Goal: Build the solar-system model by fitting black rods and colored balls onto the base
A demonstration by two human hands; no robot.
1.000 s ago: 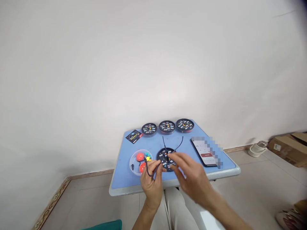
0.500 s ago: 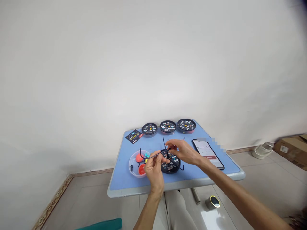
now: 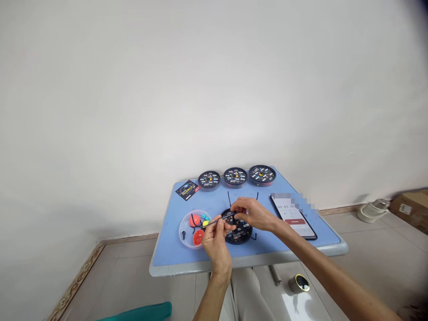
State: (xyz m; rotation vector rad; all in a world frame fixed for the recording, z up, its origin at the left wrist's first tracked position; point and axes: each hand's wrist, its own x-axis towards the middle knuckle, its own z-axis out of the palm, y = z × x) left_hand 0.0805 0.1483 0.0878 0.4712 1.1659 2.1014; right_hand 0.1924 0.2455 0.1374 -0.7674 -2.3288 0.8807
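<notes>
Honestly, left hand (image 3: 216,240) pinching a thin black rod (image 3: 217,221), right hand (image 3: 252,214) curled over the black disc (image 3: 241,236), so one slip could flick it away.

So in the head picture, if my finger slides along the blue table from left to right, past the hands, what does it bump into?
Clear round dish with red pieces → black round case → phone
</notes>
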